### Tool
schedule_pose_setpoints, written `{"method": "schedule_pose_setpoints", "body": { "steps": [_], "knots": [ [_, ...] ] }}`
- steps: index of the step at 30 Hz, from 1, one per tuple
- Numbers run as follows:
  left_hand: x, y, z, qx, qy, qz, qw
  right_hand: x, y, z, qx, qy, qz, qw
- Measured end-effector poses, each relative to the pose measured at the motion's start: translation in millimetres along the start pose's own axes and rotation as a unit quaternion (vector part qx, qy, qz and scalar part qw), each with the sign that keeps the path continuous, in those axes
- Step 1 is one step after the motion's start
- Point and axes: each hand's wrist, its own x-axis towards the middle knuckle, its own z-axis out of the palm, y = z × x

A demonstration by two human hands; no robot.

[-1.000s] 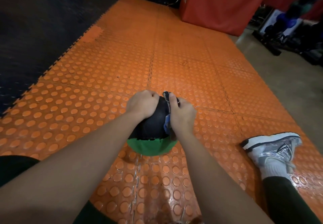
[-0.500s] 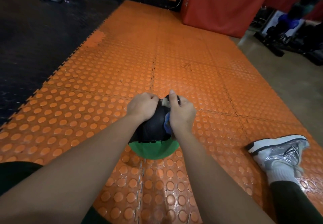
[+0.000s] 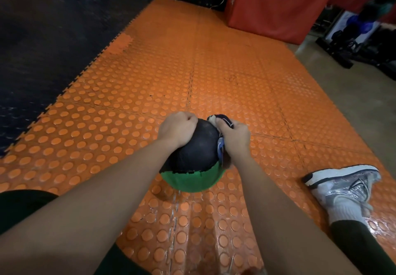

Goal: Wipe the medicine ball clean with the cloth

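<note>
The floor here is a bumpy orange mat [image 3: 225, 86] with round dots all over it, and a black mat [image 3: 53, 45] lies beside it on the far left. A big red pad [image 3: 278, 6] stands at the back, past the ball. The medicine ball [image 3: 192, 156] sits on the orange mat right in front of the person, between their two arms. It is black on top and green at the bottom, and the black skin looks rough and torn where it meets the green. The left hand [image 3: 176, 130] is curled over the top left of the ball and holds it still. The right hand [image 3: 234, 137] is on the right side of the ball, and its fingers pinch a bunched-up cloth [image 3: 221, 122] and press it against the ball. A grey shoe [image 3: 342, 185] rests on the mat, off to the right of the ball. I think this ball is heavy and will not roll away fast, but it is round, so it can still turn under a push. Its skin looks grippy, not slippery, so the cloth may drag on it. The best place to hold it seems to be up on top, pressing down, while the other hand rubs the sides. The cloth is soft and floppy, so it needs a tight squeeze. The torn edge could catch the cloth.
</note>
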Motion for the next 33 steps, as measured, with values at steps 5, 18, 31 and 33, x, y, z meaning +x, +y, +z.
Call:
{"method": "schedule_pose_setpoints", "body": {
  "steps": [5,18,31,33],
  "knots": [
    [5,4,-1,0.010,-0.004,-0.024,1.000,-29,-13,6,-0.061,-0.005,-0.130,0.990],
    [-1,4,2,0.024,-0.002,0.010,1.000,-14,-19,-7,-0.110,-0.051,-0.091,0.988],
    [-4,12,3,0.042,-0.013,0.022,0.999,2,-15,-12,-0.225,-0.045,-0.086,0.969],
    [0,12,2,0.037,-0.015,0.013,0.999,-12,-18,-7,-0.238,-0.031,-0.135,0.961]
  ]
}}
